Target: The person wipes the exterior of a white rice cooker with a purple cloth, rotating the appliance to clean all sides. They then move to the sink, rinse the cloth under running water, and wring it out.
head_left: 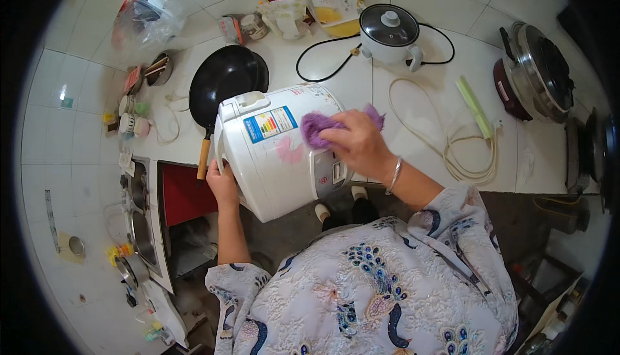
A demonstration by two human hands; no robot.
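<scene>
A white rice cooker (258, 168) lies tilted on its side at the counter's front edge, its lid end facing left. A blue-and-yellow label and pink flower prints show on its wall. My left hand (223, 184) grips the cooker at its lid end, around the handle; some of the fingers are hidden behind it. In my right hand (360, 141) is a bunched purple cloth (316, 129), pressed against the cooker's side above the control panel (330, 171). One end of the cloth sticks out past the knuckles.
Behind the cooker lies a black frying pan (223, 81) with a wooden handle. A white electric pot (389, 35) with a glass lid stands at the back. To the right are a coiled white cord (475, 174), a green stalk-like item (473, 106) and a steamer pot (536, 71). A sink (143, 239) is at left.
</scene>
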